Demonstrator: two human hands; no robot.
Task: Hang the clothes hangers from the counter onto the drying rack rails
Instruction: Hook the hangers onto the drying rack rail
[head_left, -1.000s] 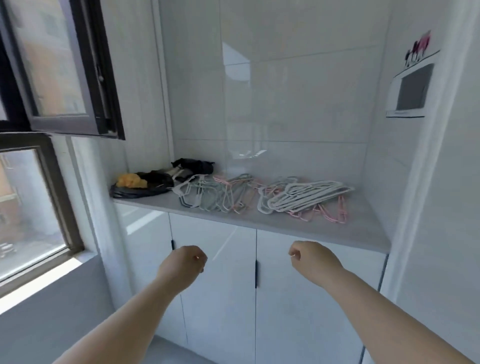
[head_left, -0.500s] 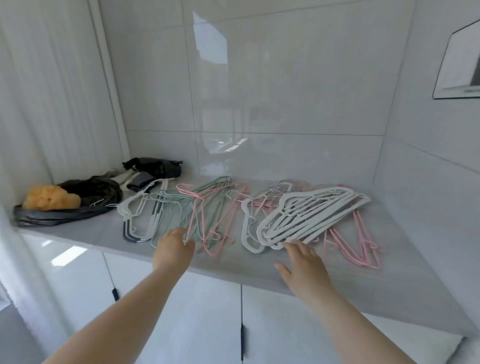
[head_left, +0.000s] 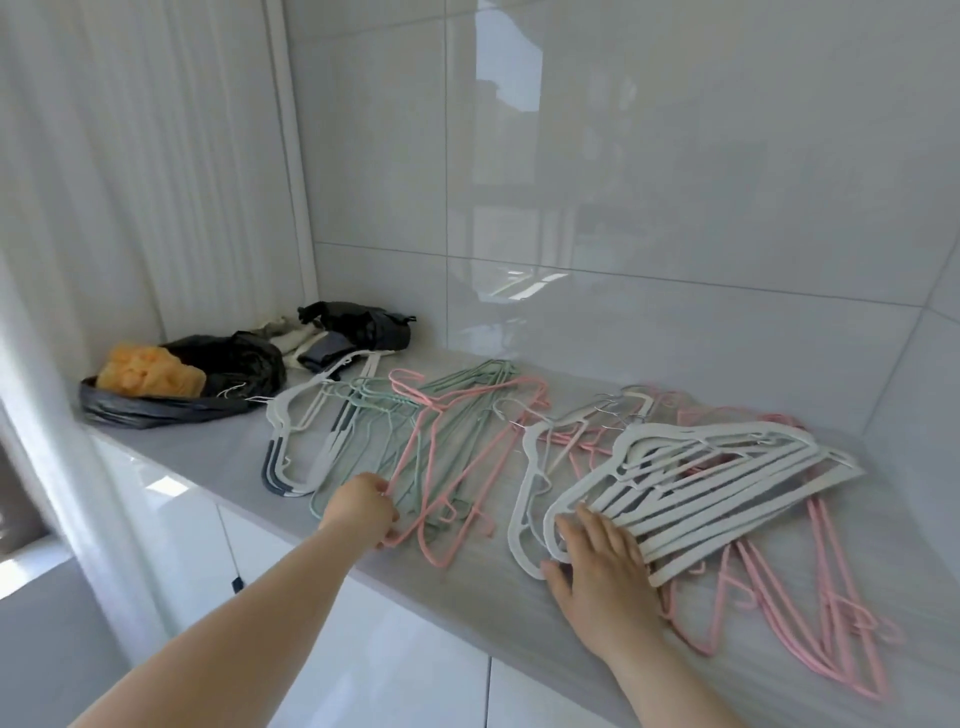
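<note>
Left hand (head_left: 362, 512) now on pink hanger (head_left: 436, 560)

I count 2 hands, the left hand (head_left: 363, 512) and the right hand (head_left: 602, 566), 2 black bags (head_left: 234, 364) (head_left: 363, 325), and 1 orange lump (head_left: 145, 371); the hangers (head_left: 727, 483) overlap too much to count.

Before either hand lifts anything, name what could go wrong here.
1. The left hand pinches a pink hanger that crosses the green hangers. Lifting it may drag them over the edge of the counter.
2. The right hand lies flat on the white hanger stack, which overlaps the lower pink hangers. Hooks could snag and scatter the pile.
</note>
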